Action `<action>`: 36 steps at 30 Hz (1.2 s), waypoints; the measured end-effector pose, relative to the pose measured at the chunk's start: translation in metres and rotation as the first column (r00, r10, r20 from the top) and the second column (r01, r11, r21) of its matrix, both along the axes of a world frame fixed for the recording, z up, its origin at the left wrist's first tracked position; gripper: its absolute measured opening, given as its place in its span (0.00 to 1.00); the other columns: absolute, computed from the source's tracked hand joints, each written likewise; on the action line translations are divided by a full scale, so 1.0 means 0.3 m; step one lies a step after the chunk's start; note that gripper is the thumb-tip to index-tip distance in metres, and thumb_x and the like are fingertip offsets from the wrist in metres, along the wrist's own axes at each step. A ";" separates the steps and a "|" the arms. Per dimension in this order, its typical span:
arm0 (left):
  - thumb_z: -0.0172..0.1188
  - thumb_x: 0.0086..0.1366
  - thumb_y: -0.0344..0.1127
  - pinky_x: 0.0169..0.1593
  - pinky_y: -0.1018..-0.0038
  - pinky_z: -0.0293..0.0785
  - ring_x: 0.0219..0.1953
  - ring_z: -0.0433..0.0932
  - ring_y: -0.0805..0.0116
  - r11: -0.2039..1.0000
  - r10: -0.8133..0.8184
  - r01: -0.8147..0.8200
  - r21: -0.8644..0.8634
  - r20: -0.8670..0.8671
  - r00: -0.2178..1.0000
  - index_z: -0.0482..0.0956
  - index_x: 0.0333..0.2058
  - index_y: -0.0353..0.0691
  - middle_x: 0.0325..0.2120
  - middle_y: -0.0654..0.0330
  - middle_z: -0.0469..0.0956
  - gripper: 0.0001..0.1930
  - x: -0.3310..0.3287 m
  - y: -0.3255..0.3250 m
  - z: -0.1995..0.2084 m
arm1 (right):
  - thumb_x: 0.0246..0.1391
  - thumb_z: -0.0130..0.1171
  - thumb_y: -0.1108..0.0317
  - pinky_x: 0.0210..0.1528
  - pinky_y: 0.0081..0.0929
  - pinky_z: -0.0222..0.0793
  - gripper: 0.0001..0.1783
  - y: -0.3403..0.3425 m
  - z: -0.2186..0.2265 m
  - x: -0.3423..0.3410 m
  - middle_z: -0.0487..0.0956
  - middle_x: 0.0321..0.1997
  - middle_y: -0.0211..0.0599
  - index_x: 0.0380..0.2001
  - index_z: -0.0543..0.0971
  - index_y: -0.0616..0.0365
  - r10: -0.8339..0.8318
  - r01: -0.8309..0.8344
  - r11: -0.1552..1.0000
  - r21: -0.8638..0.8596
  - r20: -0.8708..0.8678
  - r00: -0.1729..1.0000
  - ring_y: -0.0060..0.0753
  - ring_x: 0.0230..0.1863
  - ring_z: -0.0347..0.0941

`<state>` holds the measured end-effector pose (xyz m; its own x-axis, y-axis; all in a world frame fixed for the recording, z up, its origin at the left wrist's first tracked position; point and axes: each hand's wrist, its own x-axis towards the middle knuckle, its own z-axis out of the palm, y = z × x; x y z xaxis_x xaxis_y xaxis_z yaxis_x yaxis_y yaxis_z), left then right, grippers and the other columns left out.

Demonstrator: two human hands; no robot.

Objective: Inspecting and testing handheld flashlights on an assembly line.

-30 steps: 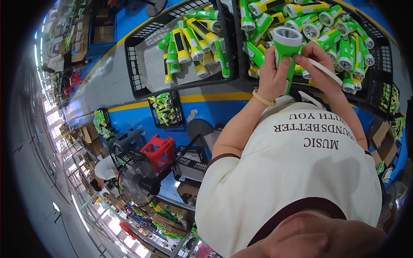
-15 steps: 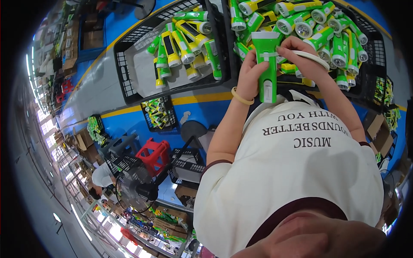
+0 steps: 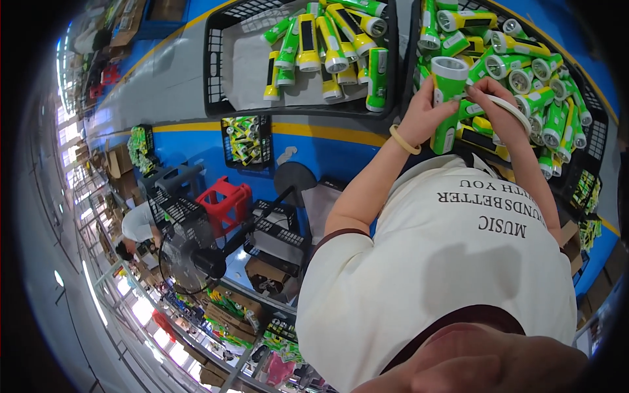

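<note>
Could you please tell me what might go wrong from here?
The held flashlight might slip from the left hand and knock against the heaped flashlights in the black basket beneath. The white ring at the right hand could perhaps snag on one of them.

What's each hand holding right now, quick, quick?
Left hand: closed, holding a green flashlight.
Right hand: fingers bent by the flashlight; can't tell if they're pinching anything.
</note>
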<state>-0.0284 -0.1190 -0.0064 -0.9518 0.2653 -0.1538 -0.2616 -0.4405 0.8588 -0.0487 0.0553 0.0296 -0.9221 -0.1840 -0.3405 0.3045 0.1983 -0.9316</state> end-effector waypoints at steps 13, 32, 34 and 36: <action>0.57 0.51 0.29 0.49 0.72 0.66 0.46 0.68 0.70 0.989 -0.039 0.041 0.140 -0.016 0.999 0.52 0.54 0.39 0.45 0.58 0.66 0.32 -0.006 -0.137 0.003 | 0.49 0.56 0.72 0.27 0.13 0.61 0.06 -0.184 0.121 0.012 0.72 0.26 0.27 0.24 0.70 0.60 -0.008 0.004 0.999 -0.052 -0.091 0.996 0.14 0.26 0.66; 0.50 0.61 0.32 0.35 0.72 0.75 0.33 0.75 0.70 0.994 0.105 -0.106 0.004 0.072 0.992 0.62 0.43 0.35 0.35 0.57 0.72 0.13 0.014 -0.163 0.028 | 0.51 0.56 0.68 0.27 0.13 0.63 0.08 -0.252 0.080 0.007 0.73 0.22 0.27 0.25 0.71 0.60 0.086 -0.086 0.996 0.008 -0.159 0.984 0.14 0.24 0.67; 0.51 0.60 0.31 0.32 0.72 0.76 0.30 0.75 0.71 0.990 0.143 -0.143 -0.016 0.134 0.981 0.63 0.41 0.35 0.33 0.57 0.72 0.12 0.008 -0.180 0.025 | 0.52 0.55 0.69 0.25 0.13 0.64 0.08 -0.288 0.044 0.030 0.72 0.23 0.27 0.25 0.70 0.61 0.092 -0.061 0.992 0.111 -0.300 0.949 0.14 0.23 0.68; 0.53 0.58 0.33 0.27 0.74 0.74 0.25 0.74 0.71 0.969 0.128 -0.176 0.171 0.264 0.956 0.65 0.37 0.35 0.28 0.58 0.73 0.11 0.009 -0.202 0.032 | 0.52 0.55 0.69 0.25 0.13 0.64 0.08 -0.326 0.030 0.038 0.71 0.23 0.28 0.25 0.70 0.61 0.027 -0.030 1.000 -0.006 -0.283 0.959 0.14 0.23 0.68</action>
<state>-0.0256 -0.1795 0.0031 -0.9209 0.1680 -0.3518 -0.3732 -0.6406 0.6711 -0.0372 -0.0426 0.0386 -0.9747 -0.2140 -0.0647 0.0228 0.1928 -0.9810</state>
